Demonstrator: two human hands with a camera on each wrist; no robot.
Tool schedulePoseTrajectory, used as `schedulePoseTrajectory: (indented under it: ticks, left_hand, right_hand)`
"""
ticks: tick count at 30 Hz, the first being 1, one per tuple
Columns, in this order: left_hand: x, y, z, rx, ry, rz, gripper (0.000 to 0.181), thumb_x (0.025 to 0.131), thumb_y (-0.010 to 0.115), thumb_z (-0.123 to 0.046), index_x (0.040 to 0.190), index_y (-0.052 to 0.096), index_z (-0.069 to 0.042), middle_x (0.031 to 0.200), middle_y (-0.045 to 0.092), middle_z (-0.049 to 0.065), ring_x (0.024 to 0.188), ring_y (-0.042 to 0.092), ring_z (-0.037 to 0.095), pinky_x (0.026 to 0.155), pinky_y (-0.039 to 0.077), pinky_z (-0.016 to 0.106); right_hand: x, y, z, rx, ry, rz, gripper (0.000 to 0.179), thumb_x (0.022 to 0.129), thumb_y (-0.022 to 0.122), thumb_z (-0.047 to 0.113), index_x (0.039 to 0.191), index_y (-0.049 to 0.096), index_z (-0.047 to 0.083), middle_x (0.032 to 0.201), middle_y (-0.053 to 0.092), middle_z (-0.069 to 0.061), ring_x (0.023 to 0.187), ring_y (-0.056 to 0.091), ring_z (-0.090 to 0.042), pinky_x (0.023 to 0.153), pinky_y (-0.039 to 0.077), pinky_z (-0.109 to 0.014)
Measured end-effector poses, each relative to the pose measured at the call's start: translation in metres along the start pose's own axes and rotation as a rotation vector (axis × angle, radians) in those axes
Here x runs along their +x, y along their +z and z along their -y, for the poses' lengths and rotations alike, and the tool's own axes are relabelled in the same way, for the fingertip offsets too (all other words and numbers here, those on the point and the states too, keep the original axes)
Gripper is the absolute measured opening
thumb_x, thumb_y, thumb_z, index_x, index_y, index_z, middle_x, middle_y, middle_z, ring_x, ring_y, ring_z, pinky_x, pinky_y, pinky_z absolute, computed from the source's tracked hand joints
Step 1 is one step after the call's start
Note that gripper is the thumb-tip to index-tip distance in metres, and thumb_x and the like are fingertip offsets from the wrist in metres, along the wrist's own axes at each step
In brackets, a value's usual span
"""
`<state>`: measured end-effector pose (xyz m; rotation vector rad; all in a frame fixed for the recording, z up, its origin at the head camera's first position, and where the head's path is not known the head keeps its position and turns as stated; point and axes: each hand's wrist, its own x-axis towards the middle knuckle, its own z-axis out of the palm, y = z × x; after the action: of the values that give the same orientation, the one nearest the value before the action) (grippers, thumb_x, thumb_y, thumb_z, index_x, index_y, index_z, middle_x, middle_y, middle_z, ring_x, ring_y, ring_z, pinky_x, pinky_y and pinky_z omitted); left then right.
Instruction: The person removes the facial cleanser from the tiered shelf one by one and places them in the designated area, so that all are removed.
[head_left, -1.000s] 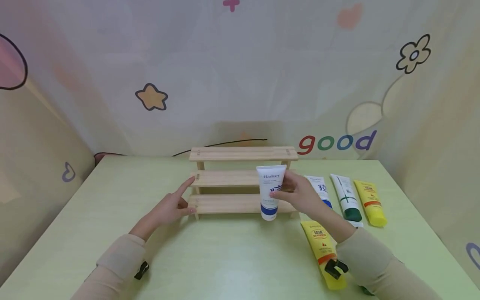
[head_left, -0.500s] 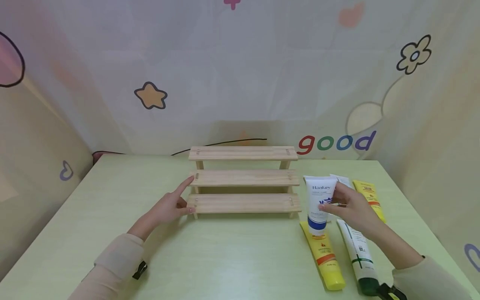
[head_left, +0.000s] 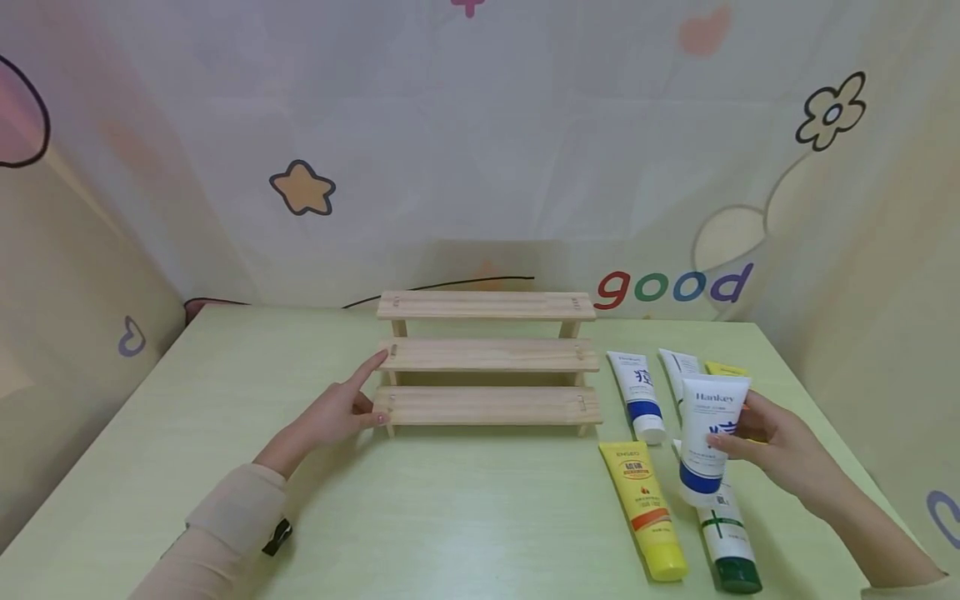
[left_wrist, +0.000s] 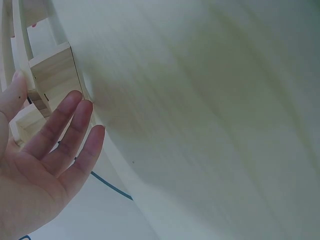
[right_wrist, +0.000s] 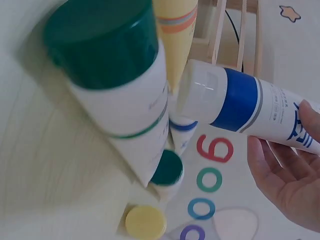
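A white squeeze tube with a blue band (head_left: 708, 433) is gripped by my right hand (head_left: 787, 454), thumb in front and fingers behind. It hangs cap-down above the tubes lying on the right of the table; in the right wrist view the tube (right_wrist: 245, 102) points its clear-white cap left. My left hand (head_left: 341, 412) touches the left end of a three-tier wooden rack (head_left: 491, 356), index finger at the middle shelf and thumb at the lowest. The left wrist view shows the other fingers of that hand (left_wrist: 55, 155) extended beside the rack's side (left_wrist: 55, 72).
Under and around the held tube lie a yellow tube (head_left: 643, 508), a green-capped white tube (head_left: 727, 542) and another blue-banded tube (head_left: 636, 396). Farther back are a partly hidden white tube (head_left: 678, 367) and a yellow tube (head_left: 726, 368). A patterned cloth (head_left: 480, 167) hangs behind the table.
My right hand has carried the blue-banded tube from in front of the rack rightward and toward me, over the lying tubes. The left hand has stayed at the rack's left end.
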<state>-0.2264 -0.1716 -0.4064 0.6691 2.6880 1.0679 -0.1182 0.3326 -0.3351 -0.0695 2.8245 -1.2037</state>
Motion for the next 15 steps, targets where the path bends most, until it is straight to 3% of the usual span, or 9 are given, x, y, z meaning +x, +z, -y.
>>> schedulePoseTrajectory:
  ticks: [4,8,11,15]
  left_hand:
    - [0.000,0.000,0.001,0.001,0.003,-0.002,0.087,0.084,0.066,-0.018,0.147,0.007,-0.021,0.080,0.066,0.008,0.070,0.060,0.016,0.062,0.046,0.032]
    - [0.001,0.000,0.001,0.003,0.012,-0.007,0.087,0.084,0.067,-0.018,0.147,0.007,-0.021,0.080,0.066,0.008,0.070,0.060,0.015,0.062,0.047,0.032]
    - [0.001,0.000,0.001,0.004,0.018,-0.006,0.087,0.084,0.067,-0.017,0.147,0.007,-0.020,0.080,0.066,0.008,0.070,0.060,0.015,0.062,0.046,0.032]
    - [0.001,0.000,0.001,0.004,0.015,-0.004,0.087,0.084,0.067,-0.017,0.147,0.007,-0.020,0.080,0.066,0.008,0.070,0.060,0.015,0.062,0.047,0.032]
  right_hand:
    - [-0.006,-0.012,-0.015,0.021,0.030,0.014,0.067,0.088,0.062,0.021,0.137,0.025,-0.007,0.116,0.051,-0.030,0.090,0.059,-0.026,0.071,0.051,-0.038]
    - [-0.013,-0.024,-0.029,0.029,0.032,-0.028,0.062,0.089,0.061,0.017,0.134,0.027,-0.007,0.115,0.052,-0.030,0.083,0.060,-0.012,0.067,0.052,-0.031]
    - [-0.018,-0.032,-0.037,0.021,0.077,-0.045,0.063,0.089,0.061,0.018,0.134,0.024,-0.007,0.115,0.050,-0.032,0.083,0.059,-0.013,0.066,0.051,-0.030]
    - [-0.023,-0.040,-0.046,0.001,0.175,-0.022,0.072,0.089,0.060,0.023,0.136,0.016,-0.008,0.118,0.044,-0.037,0.086,0.057,-0.024,0.067,0.051,-0.032]
